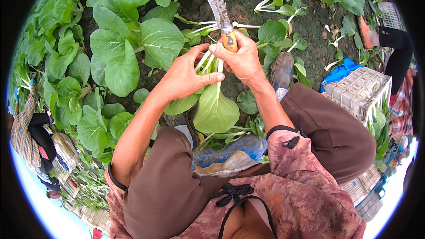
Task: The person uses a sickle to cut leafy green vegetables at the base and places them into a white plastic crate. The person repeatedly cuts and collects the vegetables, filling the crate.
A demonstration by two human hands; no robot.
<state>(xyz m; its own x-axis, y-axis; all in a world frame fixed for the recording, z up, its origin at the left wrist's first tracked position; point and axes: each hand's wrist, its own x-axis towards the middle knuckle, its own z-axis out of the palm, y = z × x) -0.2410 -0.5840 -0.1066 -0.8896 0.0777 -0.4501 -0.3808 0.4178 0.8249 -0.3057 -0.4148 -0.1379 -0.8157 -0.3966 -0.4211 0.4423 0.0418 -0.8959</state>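
Observation:
My right hand (245,59) grips the wooden handle of a sickle (215,6), its curved, soil-stained blade pointing up and left, away from my body. In my left hand (184,76) are the pale stalks of a cut bok choy plant (217,111). Its broad leaves hang down towards my knees, with the root end up by the sickle handle. Both hands nearly meet at the stalks; fingers hide part of them. Just left of my left hand stands a growing bok choy (124,51). Loose cut leaves (272,33) lie on the soil to the right.
Dense rows of bok choy (63,59) grow on the left. A white plastic crate (358,88) with a blue cloth (342,71) sits to my right. Between my feet lies a blue-and-white woven sack (229,159). A person in a checked top (25,132) works far left; another person's sleeve (401,122) shows far right.

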